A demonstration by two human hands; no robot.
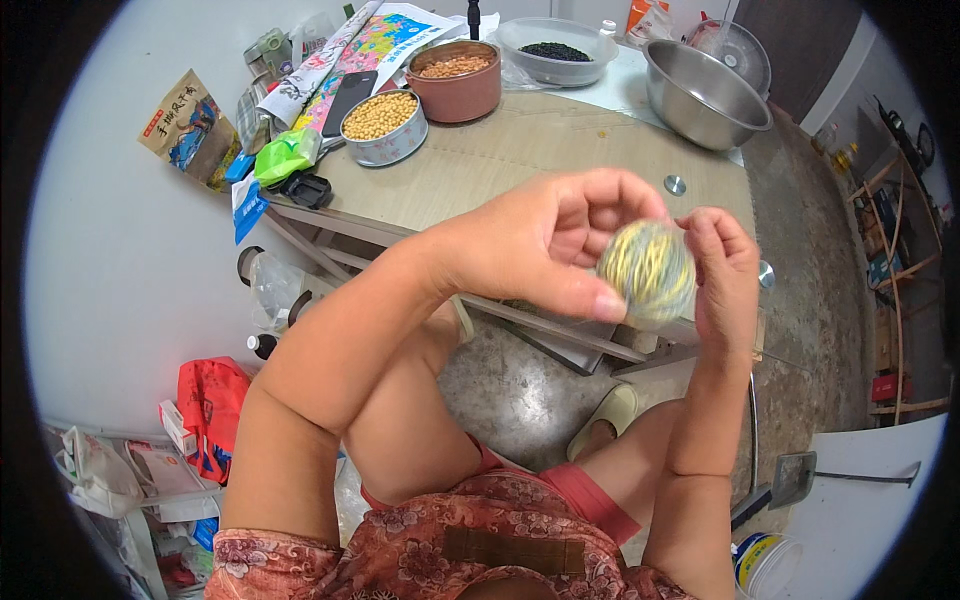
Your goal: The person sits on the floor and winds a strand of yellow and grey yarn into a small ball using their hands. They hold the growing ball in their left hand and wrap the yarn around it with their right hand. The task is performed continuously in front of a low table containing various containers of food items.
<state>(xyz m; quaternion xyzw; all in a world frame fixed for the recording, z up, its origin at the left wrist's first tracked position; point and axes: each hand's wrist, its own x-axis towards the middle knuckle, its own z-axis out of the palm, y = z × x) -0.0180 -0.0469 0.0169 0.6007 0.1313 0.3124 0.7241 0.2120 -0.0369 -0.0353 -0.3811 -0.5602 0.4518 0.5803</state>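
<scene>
A ball of yellow and grey-green yarn (pixel 649 271), blurred by motion, is held above the table's front edge. My left hand (pixel 559 247) curls around its left side, thumb below and fingers partly behind it. Close against the ball's right side is my right hand (pixel 724 262), with thumb and fingertips drawn together near its top. Whether a yarn strand is pinched there cannot be made out. Beneath both hands lies the light wood-patterned table (pixel 517 169).
Along the table's back stand a tin of soybeans (pixel 381 116), a reddish-brown pot of nuts or beans (pixel 454 88), a plastic bowl of black beans (pixel 556 52) and a steel basin (pixel 705 94). A phone (pixel 350 101) lies at left. A metal disc (pixel 675 185) is near my hands.
</scene>
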